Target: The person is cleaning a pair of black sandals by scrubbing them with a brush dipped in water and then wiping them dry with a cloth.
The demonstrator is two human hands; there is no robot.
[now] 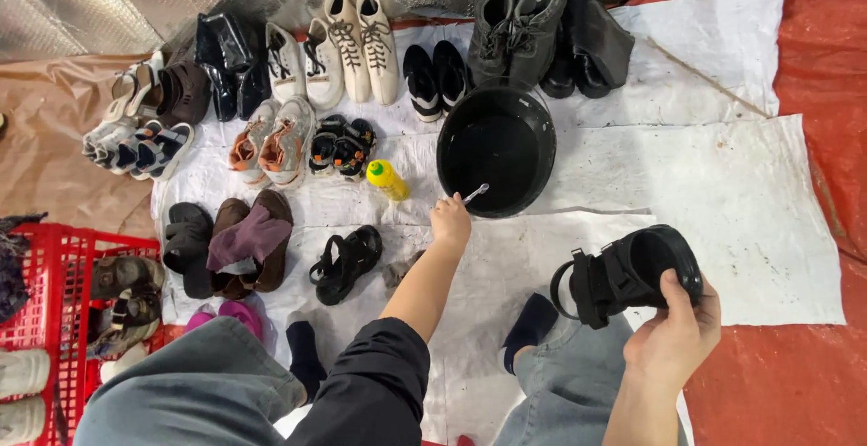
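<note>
Left hand [450, 220] is stretched far, fingers pinched narrow on the handle of a small brush [475, 193]. We read it as a toothbrush-type tool, too small to be sure. Its long axis runs near-left to far-right, with the pale head tipped over the near-left rim of the black basin [542, 162]. Basin sits just far-right of that hand, brush head right at its edge; whether it touches water or the rim, we cannot tell. The basin inside is plain dark, so we can't confirm liquid.

Right hand [673, 329] is near-right, well apart from the basin, fingers wrapped around the heel end of a black strapped sandal [623, 274]. The sandal's long axis lies roughly left-right, its open strap loop points left, and the sole side is hidden from us. So the left hand is the one nearer the basin; the sandal lies to the near-right of the brush, with bare white sheet [722, 184] between them.

Outward from there: yellow bottle [386, 179] lying just left of the left hand, a black sandal pair [346, 262] near-left of it. Rows of shoes run along the far side. Red crate [54, 274] at left is cut off by the frame. Left fingertips are mostly hidden behind the hand itself. The 2 knees block the near part of the sheet.
</note>
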